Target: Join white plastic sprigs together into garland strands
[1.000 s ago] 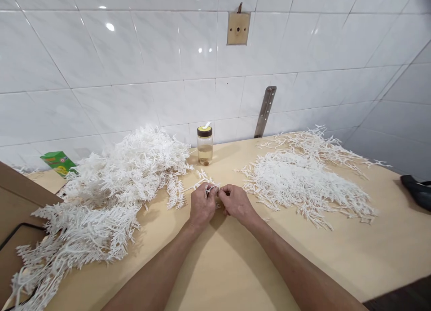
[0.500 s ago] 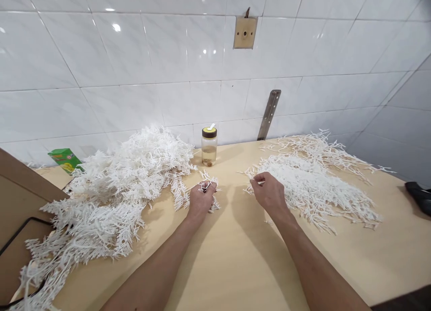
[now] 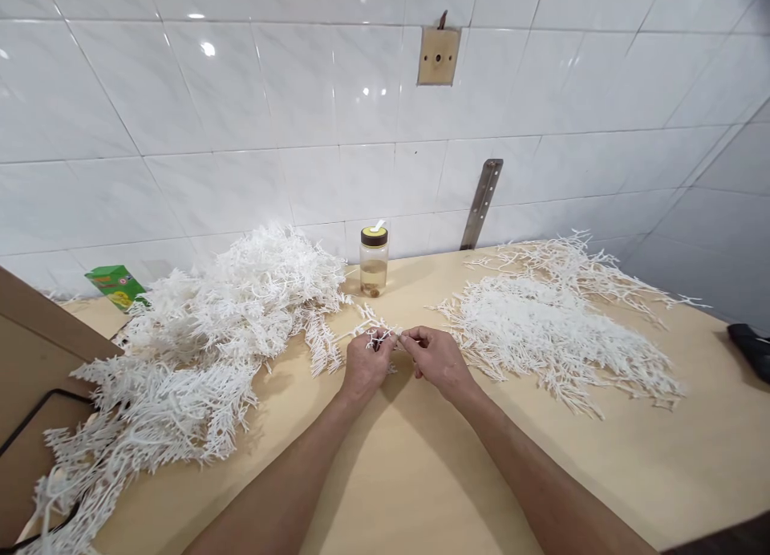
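Between my hands is a white branching plastic sprig (image 3: 368, 324), its stem reaching left toward the large pile. My left hand (image 3: 366, 369) is closed around the sprig. The fingertips of my right hand (image 3: 438, 361) pinch the sprig's right end, close beside the left fingers. To the left rises a tall heap of white feathery plastic sprigs (image 3: 234, 306). On the right lies a flatter pile of short white pieces (image 3: 553, 330), with thin bare white stems (image 3: 577, 268) behind it.
A lidded bottle of pale liquid (image 3: 374, 262) stands near the tiled wall. A metal bracket (image 3: 481, 204) leans there. At the left are a green box (image 3: 117, 285) and a brown cardboard box (image 3: 42, 403). A black object (image 3: 751, 350) sits at the right edge.
My right hand has moved left from the edge of the right pile to meet my left hand at the sprig. The left hand has shifted slightly right.
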A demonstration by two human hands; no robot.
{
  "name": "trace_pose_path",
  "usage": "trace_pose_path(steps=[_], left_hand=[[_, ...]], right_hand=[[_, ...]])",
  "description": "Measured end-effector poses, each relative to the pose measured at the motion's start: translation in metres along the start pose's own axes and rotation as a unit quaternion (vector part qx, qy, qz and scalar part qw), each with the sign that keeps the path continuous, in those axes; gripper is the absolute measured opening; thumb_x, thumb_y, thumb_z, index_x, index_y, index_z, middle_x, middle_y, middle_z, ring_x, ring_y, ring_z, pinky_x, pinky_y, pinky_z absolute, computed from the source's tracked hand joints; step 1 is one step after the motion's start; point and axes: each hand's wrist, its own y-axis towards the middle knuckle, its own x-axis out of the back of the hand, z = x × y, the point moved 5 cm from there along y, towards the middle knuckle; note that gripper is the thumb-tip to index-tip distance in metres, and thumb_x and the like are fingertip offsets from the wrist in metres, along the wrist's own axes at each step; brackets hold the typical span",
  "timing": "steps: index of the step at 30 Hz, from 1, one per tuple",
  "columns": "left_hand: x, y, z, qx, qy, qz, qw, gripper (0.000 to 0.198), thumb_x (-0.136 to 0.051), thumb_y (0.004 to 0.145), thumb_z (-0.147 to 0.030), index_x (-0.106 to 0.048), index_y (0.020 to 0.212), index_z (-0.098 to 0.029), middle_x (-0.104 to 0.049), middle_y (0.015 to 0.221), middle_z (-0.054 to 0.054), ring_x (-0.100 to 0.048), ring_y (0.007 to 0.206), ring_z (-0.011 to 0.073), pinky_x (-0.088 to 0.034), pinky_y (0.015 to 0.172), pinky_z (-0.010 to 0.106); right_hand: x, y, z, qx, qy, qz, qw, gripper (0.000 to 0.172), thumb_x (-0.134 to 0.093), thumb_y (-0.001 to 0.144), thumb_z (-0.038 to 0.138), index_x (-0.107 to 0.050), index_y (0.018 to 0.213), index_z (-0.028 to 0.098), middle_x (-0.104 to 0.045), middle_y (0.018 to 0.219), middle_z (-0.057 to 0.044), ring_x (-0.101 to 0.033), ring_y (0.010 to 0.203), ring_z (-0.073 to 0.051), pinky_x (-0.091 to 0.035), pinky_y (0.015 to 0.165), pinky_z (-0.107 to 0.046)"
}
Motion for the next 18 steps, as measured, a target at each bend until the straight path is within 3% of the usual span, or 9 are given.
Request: trace_pose_path(steps=[7, 11, 14, 18], left_hand=[[0.0, -0.001, -0.005, 0.008, -0.012, 0.002, 1.0, 0.021, -0.063, 0.075, -0.036, -0.067, 0.067, -0.017, -0.061, 0.062, 0.0, -0.051, 0.059, 0.0128, -0.039, 0.059, 0.023], [0.002, -0.001, -0.007, 0.011, 0.004, -0.007, 1.0, 0.02, -0.063, 0.075, -0.036, -0.065, 0.065, -0.018, -0.06, 0.06, 0.0, -0.052, 0.059, 0.0138, -0.039, 0.06, 0.023], [0.003, -0.002, -0.01, -0.012, 0.047, -0.025, 0.998, 0.02, -0.061, 0.076, -0.034, -0.062, 0.065, -0.018, -0.059, 0.059, 0.0, -0.051, 0.059, 0.0137, -0.038, 0.06, 0.024], [0.003, -0.004, -0.016, -0.059, 0.026, -0.031, 0.997, 0.023, -0.059, 0.081, -0.038, -0.061, 0.069, -0.018, -0.055, 0.058, -0.002, -0.048, 0.055, 0.0114, -0.038, 0.058, 0.023]], right_hand=[[-0.002, -0.001, 0.002, -0.004, -0.039, -0.017, 0.999, 0.02, -0.052, 0.08, 0.033, -0.066, 0.075, 0.018, -0.066, 0.062, 0.0, -0.056, 0.041, -0.012, -0.042, 0.045, -0.023], [-0.008, -0.002, 0.001, 0.04, -0.096, -0.026, 0.994, 0.018, -0.05, 0.08, 0.03, -0.063, 0.072, 0.02, -0.067, 0.065, -0.002, -0.06, 0.056, -0.016, -0.042, 0.052, -0.024], [-0.01, -0.002, 0.003, 0.075, -0.154, -0.048, 0.984, 0.017, -0.049, 0.08, 0.026, -0.061, 0.069, 0.02, -0.067, 0.069, -0.004, -0.06, 0.063, -0.017, -0.041, 0.057, -0.026], [-0.004, 0.005, -0.003, 0.035, -0.183, -0.075, 0.98, 0.013, -0.049, 0.078, 0.021, -0.058, 0.069, 0.019, -0.065, 0.067, -0.004, -0.058, 0.061, -0.017, -0.04, 0.057, -0.026]])
